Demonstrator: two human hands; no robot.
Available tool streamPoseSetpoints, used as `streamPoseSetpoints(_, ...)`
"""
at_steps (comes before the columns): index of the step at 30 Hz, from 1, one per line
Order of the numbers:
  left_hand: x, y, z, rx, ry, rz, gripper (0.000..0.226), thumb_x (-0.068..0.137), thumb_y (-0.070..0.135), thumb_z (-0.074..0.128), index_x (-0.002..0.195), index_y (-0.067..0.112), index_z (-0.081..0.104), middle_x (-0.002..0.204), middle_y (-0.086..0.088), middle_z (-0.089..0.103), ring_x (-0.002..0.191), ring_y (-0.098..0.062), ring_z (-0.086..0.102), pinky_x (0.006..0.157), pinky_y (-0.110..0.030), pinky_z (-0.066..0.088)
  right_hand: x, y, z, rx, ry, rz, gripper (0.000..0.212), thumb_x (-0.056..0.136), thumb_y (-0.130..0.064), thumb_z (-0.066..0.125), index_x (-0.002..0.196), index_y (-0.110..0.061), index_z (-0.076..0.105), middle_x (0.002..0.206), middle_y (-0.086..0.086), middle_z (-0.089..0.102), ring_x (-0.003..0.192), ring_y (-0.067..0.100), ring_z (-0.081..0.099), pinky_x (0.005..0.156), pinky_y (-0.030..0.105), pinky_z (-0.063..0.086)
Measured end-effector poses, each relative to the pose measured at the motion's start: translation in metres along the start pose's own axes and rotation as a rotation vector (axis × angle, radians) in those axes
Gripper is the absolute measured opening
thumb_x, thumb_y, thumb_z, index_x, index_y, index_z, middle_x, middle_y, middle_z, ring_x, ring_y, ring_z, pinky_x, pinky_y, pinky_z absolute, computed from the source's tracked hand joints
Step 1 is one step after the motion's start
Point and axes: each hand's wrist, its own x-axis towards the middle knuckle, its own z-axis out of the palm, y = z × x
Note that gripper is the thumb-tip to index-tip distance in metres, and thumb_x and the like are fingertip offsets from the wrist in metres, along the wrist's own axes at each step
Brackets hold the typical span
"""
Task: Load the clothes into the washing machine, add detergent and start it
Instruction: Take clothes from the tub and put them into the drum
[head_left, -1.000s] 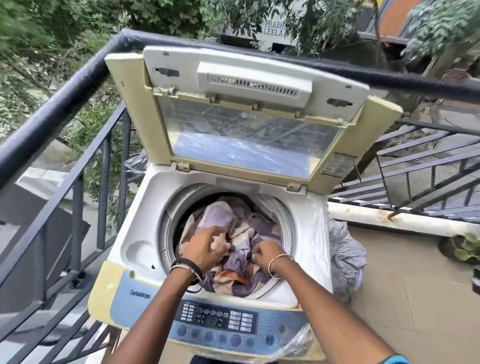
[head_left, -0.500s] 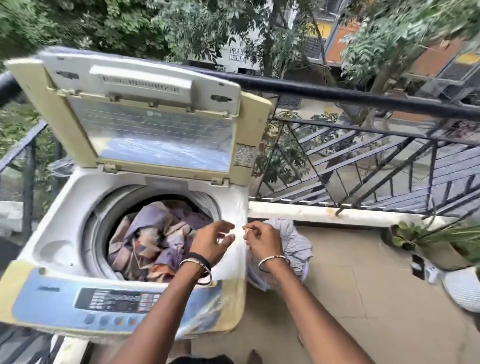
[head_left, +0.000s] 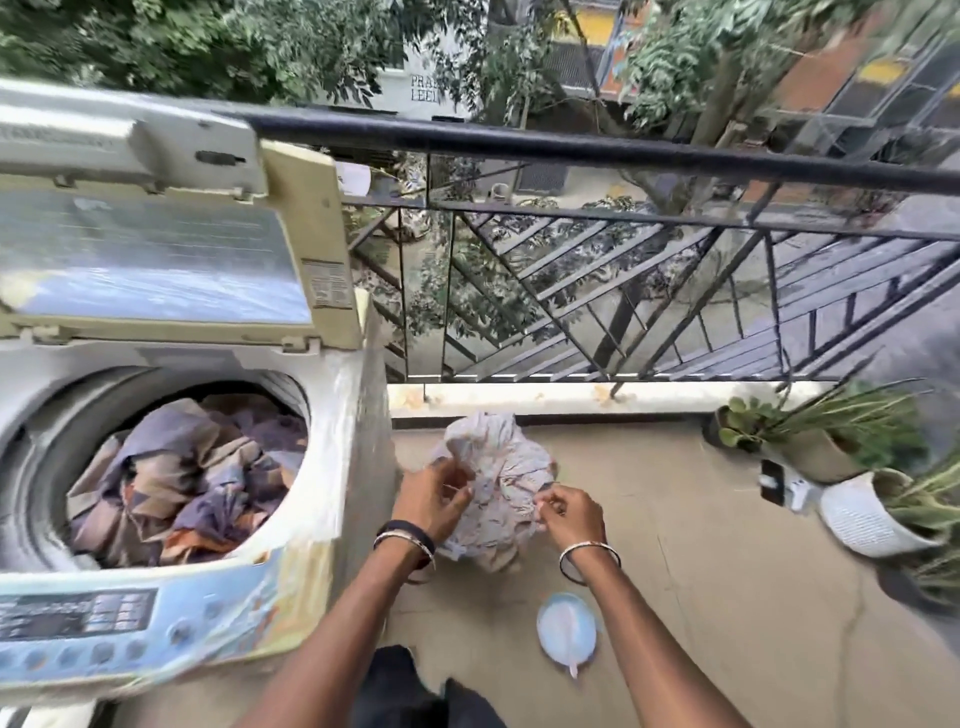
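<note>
Loading step, I'd say: left hand (head_left: 434, 501) and right hand (head_left: 569, 514) each clutch the crumpled pale printed cloth bundle (head_left: 498, 462), at three o'clock of the white top-loading washing machine (head_left: 332, 415). Next, lift it toward nine o'clock, into the machine.

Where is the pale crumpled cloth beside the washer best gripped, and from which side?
At its two flanks, from above and the near side. The pale cloth is a loose, bunched bundle with folds sticking out sideways, so a single pinch would likely let it trail. The left hand and right hand hold those flanks.
</note>
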Motion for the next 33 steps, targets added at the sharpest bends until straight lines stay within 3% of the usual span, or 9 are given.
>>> streamPoseSetpoints(5, 0.035, -0.004, 0.027, 0.052, -0.036, -0.069, 0.013, 0.086, 0.014, 0.065, 0.098, 0.015, 0.069, 0.092, 0.002, 0.073, 0.075, -0.01, 0.065, 0.063, -0.002, 0.044, 0.021, 0.019, -0.005, 0.079, 0.019, 0.079, 0.026, 0.08, -0.008, 0.062, 0.065, -0.027, 0.069, 0.064, 0.003, 0.073, 0.059, 0.021, 0.071, 0.064, 0.046, 0.061)
streamPoseSetpoints(8, 0.064, -0.006, 0.043, 0.061, -0.058, -0.14, 0.012, 0.086, 0.015, 0.064, 0.097, 0.015, 0.07, 0.094, 0.0, 0.074, 0.081, -0.015, 0.069, 0.073, -0.015, 0.05, 0.036, 0.008, -0.015, 0.077, 0.02, 0.168, 0.032, 0.083, -0.001, 0.059, 0.063, -0.024, 0.068, 0.06, 0.006, 0.069, 0.054, 0.022, 0.067, 0.066, 0.045, 0.061)
streamPoseSetpoints(10, 0.088, -0.009, 0.054, 0.059, -0.072, -0.168, 0.014, 0.087, 0.014, 0.064, 0.099, 0.013, 0.072, 0.096, -0.002, 0.074, 0.084, -0.018, 0.07, 0.079, -0.022, 0.053, 0.062, 0.02, -0.013, 0.069, 0.01, 0.208, 0.03, 0.079, -0.008, 0.058, 0.058, -0.026, 0.068, 0.056, 0.003, 0.069, 0.055, 0.022, 0.068, 0.067, 0.045, 0.061)
streamPoseSetpoints(13, 0.125, -0.017, 0.071, 0.069, -0.108, -0.24, 0.015, 0.086, 0.018, 0.064, 0.099, 0.015, 0.072, 0.098, -0.002, 0.074, 0.089, -0.018, 0.07, 0.082, -0.025, 0.053, 0.111, 0.056, -0.004, 0.049, -0.012, 0.294, 0.023, 0.066, -0.023, 0.055, 0.06, -0.039, 0.071, 0.055, -0.003, 0.07, 0.062, 0.02, 0.071, 0.068, 0.041, 0.06)
streamPoseSetpoints(20, 0.228, -0.055, 0.113, 0.144, -0.164, -0.335, 0.02, 0.084, 0.018, 0.06, 0.102, 0.018, 0.071, 0.1, -0.006, 0.075, 0.094, -0.025, 0.069, 0.082, -0.03, 0.054, 0.225, 0.099, 0.034, 0.038, -0.03, 0.457, 0.027, 0.061, -0.028, 0.054, 0.061, -0.051, 0.068, 0.069, 0.005, 0.075, 0.075, 0.031, 0.072, 0.075, 0.042, 0.059)
streamPoseSetpoints(22, 0.255, -0.067, 0.123, 0.157, -0.186, -0.345, 0.02, 0.085, 0.017, 0.059, 0.102, 0.017, 0.069, 0.099, -0.006, 0.075, 0.093, -0.025, 0.069, 0.081, -0.03, 0.053, 0.247, 0.092, 0.039, 0.0, -0.028, 0.509, 0.023, 0.07, -0.022, 0.061, 0.063, -0.039, 0.074, 0.078, 0.011, 0.076, 0.083, 0.033, 0.071, 0.077, 0.037, 0.058)
streamPoseSetpoints(25, 0.294, -0.095, 0.143, 0.169, -0.208, -0.362, 0.019, 0.086, 0.021, 0.058, 0.102, 0.021, 0.067, 0.095, -0.004, 0.075, 0.091, -0.023, 0.069, 0.079, -0.032, 0.054, 0.286, 0.087, 0.054, -0.094, -0.048, 0.551, 0.017, 0.079, -0.015, 0.061, 0.084, -0.014, 0.078, 0.094, 0.015, 0.075, 0.094, 0.033, 0.069, 0.079, 0.032, 0.053)
streamPoseSetpoints(30, 0.341, -0.144, 0.178, 0.187, -0.2, -0.367, 0.019, 0.086, 0.023, 0.059, 0.103, 0.021, 0.067, 0.097, 0.002, 0.074, 0.093, -0.017, 0.069, 0.077, -0.021, 0.049, 0.352, 0.119, 0.092, -0.156, -0.124, 0.608, 0.023, 0.084, -0.019, 0.061, 0.098, -0.007, 0.074, 0.109, 0.018, 0.071, 0.105, 0.035, 0.065, 0.083, 0.032, 0.05)
streamPoseSetpoints(33, 0.355, -0.174, 0.202, 0.177, -0.23, -0.386, 0.019, 0.087, 0.025, 0.058, 0.104, 0.022, 0.066, 0.099, 0.001, 0.074, 0.095, -0.019, 0.069, 0.083, -0.027, 0.053, 0.385, 0.143, 0.116, -0.125, -0.148, 0.657, 0.033, 0.085, -0.026, 0.067, 0.103, 0.001, 0.07, 0.113, 0.024, 0.067, 0.109, 0.038, 0.062, 0.086, 0.036, 0.047)
